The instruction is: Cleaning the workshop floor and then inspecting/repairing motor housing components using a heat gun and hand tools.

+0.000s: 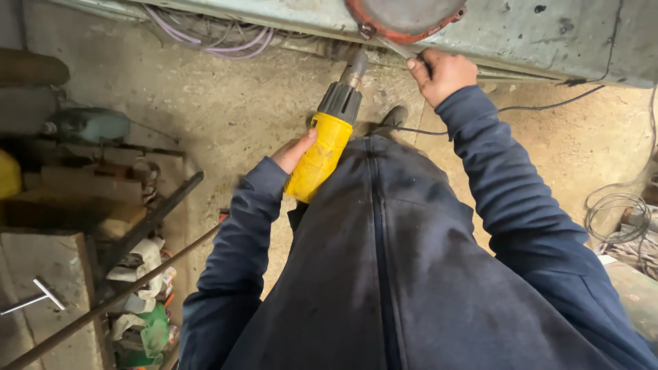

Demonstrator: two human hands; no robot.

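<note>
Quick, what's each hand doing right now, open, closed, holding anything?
Left hand: closed around the yellow power drill.
Right hand: closed, gripping a thin metal strip at the grey panel.

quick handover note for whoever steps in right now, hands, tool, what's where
Left hand: gripping the yellow power drill, chuck aimed up at the grey metal panel.
Right hand: closed on a thin metal strip against the panel, just under the round red-rimmed part.
The drill tip meets the panel's lower edge; whether a hole has been made cannot be seen.
A black cable trails behind the right arm.
</note>
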